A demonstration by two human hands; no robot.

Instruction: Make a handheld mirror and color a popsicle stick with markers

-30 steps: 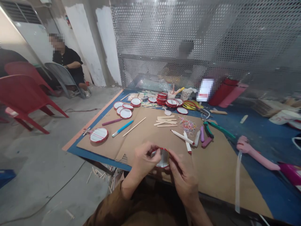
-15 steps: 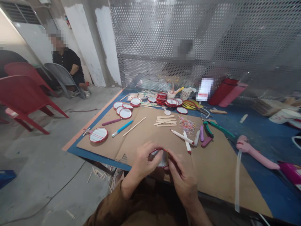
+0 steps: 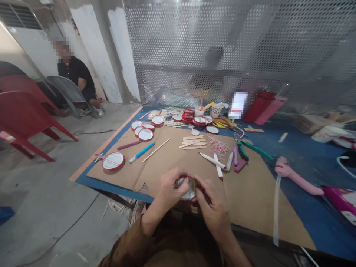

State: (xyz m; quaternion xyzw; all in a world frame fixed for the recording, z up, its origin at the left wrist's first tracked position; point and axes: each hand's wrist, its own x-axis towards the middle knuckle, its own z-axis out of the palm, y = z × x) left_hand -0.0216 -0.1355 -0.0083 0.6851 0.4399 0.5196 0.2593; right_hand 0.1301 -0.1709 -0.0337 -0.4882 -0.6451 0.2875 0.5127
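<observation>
Two-handed: clamped on opposite sides of red-rimmed disc [image 3: 189,193] with left hand [image 3: 172,186] and right hand [image 3: 213,198], above near edge of cardboard [image 3: 250,207]. Brace left; press right lightly, evenly, without twisting

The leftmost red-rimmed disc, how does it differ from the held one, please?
The leftmost disc rests on the cardboard, while the held disc is between the left hand and right hand. The leftmost disc shows its face uncovered, whereas fingers partly cover the held disc. Both have red rims.
</observation>
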